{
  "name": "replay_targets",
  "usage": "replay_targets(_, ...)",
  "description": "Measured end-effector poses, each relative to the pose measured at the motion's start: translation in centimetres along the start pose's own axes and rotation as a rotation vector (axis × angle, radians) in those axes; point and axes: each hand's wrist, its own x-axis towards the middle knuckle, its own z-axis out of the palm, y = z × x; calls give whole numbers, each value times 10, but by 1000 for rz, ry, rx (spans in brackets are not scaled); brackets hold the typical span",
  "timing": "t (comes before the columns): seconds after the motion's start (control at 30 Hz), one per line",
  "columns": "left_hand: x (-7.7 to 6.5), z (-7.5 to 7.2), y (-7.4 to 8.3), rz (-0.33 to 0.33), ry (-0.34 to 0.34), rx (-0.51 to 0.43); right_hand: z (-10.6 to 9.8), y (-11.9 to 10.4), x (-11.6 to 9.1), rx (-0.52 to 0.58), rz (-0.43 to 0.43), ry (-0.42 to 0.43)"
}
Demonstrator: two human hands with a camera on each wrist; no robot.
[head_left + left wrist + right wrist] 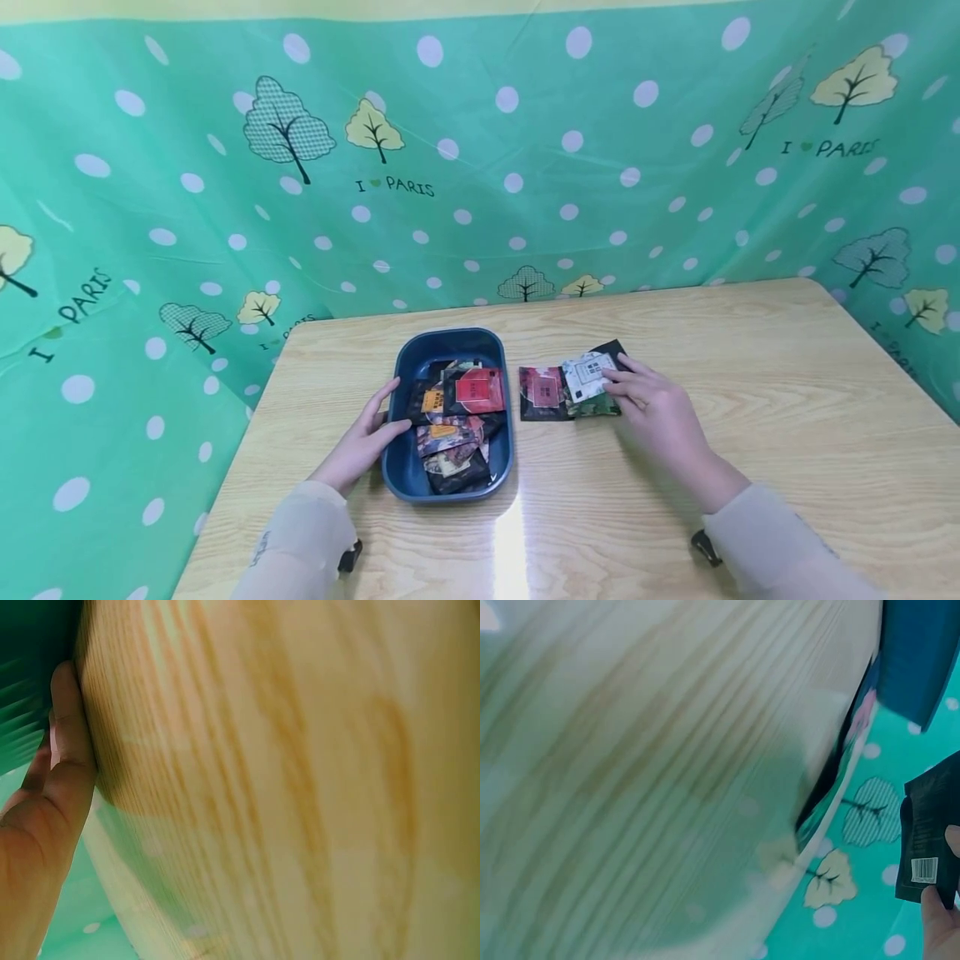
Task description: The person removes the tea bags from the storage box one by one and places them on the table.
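My left hand rests against the left side of a dark blue plastic container, its fingertips and thumb at the rim. In the left wrist view, the fingers lie fairly straight along the container's outer wall. Several patterned sachets lie piled inside, a red sachet on top. To the container's right, my right hand pinches a sachet with a white patterned front. It overlaps a green-patterned sachet and a dark red-and-black sachet. The right wrist view shows a black sachet back with a barcode between the fingers.
A light wood-grain table carries everything. Behind it hangs a green polka-dot cloth with tree prints. The container stands left of the table's middle, close to the row of sachets.
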Motion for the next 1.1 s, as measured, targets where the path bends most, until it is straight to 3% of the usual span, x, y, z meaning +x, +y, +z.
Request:
replay_targets(0.13,1,0,0,-6,6,-5,-6,10,-1,-21,71,-42)
replay_targets(0.33,0,1,0,-9,10,-2,-8,25,-2,-53,49,-27)
replay_targets(0.53,-1,0,0,-10,14,-5,-7,38,-3,-77,83,-49)
replay_targets(1.1,0,0,-2,-20,18,-1,-11,57,-3,-95,224,-218)
